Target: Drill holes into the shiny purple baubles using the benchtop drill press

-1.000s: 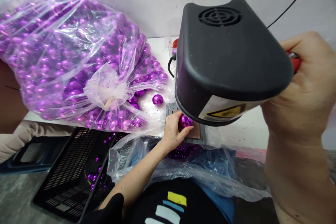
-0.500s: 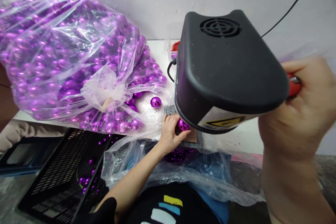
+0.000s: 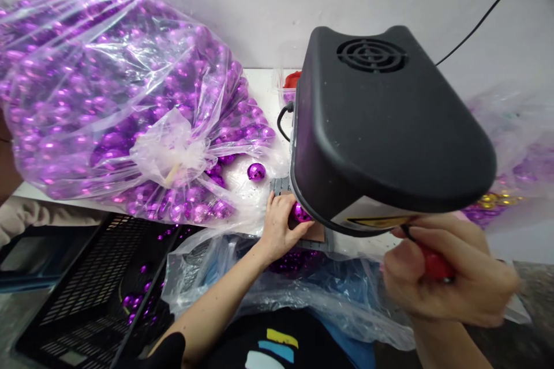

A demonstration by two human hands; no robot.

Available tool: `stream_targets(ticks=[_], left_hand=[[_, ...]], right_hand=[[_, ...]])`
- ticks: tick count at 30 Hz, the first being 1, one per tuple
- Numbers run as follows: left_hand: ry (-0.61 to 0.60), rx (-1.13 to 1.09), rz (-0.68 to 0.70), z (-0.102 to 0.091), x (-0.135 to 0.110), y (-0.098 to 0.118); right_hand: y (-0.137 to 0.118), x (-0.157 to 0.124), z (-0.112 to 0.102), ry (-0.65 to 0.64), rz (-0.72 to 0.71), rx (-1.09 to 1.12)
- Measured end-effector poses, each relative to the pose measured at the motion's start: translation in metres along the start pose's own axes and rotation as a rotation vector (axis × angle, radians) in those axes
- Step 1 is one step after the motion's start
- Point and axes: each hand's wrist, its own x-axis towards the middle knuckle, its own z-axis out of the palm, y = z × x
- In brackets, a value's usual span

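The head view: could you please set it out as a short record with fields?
Left hand: thumb and fingers around a purple ball, over a brown plate
Right hand: closed on a red handle
Machine: black housing, round vent on top
Tied bag: clear plastic, holding purple balls, on the white table
Loose ball: purple, beside the tied bag
Crate: black, more purple balls inside

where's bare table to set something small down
Bare white table shows between the bag of purple balls and the clear container, and in a sliver before the black machine, between left hand and right hand. Crowded: around the left hand, with held ball, grey plate and machine close together.
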Motion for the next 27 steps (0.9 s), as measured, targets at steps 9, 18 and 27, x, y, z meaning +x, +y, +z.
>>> stream_targets(ticks=[9, 18, 27], left_hand=[[-0.004, -0.011, -0.019, -0.003, 0.002, 0.007], [-0.055, 0.058, 0.025, -0.003, 0.002, 0.002], [-0.065, 0.103, 0.04, -0.003, 0.002, 0.001]], right_hand=[[0.001, -0.025, 0.004, -0.016, -0.03, -0.029], [0.0, -0.032, 0.014, 0.004, -0.034, -0.082], [0.006, -0.034, 0.022, 0.036, -0.117, -0.054]])
